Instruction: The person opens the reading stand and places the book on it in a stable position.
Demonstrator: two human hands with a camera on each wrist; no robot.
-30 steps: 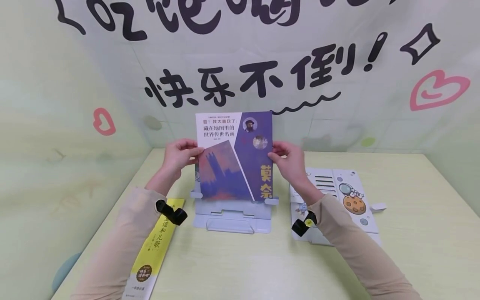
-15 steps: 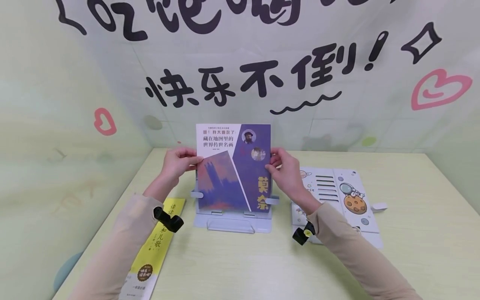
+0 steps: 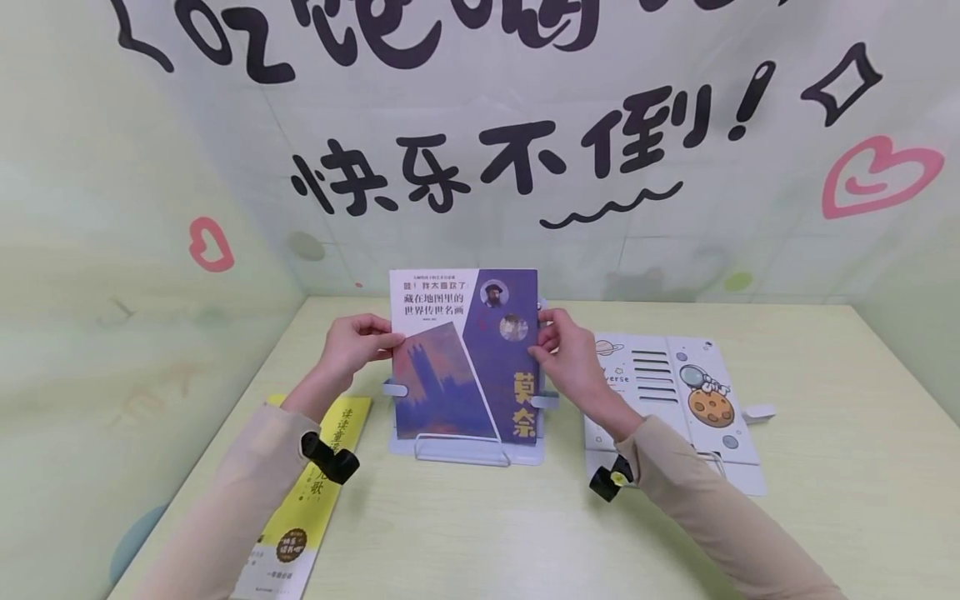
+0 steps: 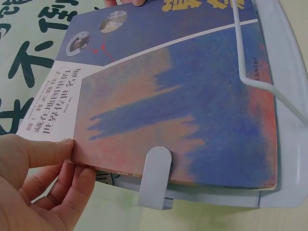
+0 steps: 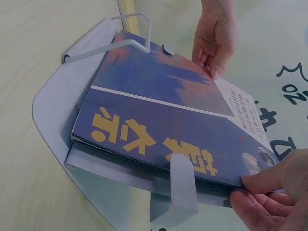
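Book (image 3: 435, 379) on stand (image 5: 55, 108), tucked behind both clips (image 4: 157, 171) and wire (image 4: 248, 81), pinched at opposite edges by left hand (image 3: 356, 343) and right hand (image 3: 567, 354): best held level, pressed back flat, checked for firm seating below, and only then released from both sides together.

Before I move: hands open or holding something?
Left hand: closed, pinching the purple-and-white rectangular book by its left edge.
Right hand: closed, pinching the same book by its right edge.
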